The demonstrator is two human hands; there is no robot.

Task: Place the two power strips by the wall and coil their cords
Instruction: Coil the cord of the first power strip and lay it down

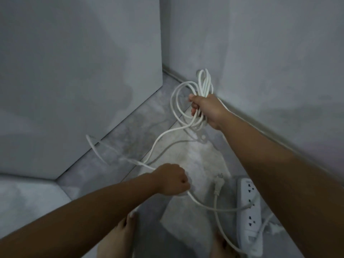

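My right hand [205, 110] is raised near the wall corner, closed around a bundle of white cord loops [203, 84]. A loose length of the same white cord [160, 138] runs down to my left hand [172, 180], which is fisted around it lower and nearer to me. One white power strip [249, 213] lies flat on the floor at the lower right, partly hidden by my right forearm. A white plug [218, 184] lies on the floor just left of the strip. A second power strip is not in view.
Grey walls [260, 53] meet in a corner ahead, with a skirting edge along the right wall. A large grey panel [74, 81] stands on the left. My bare feet [119, 237] are at the bottom, on the grey floor [195, 159].
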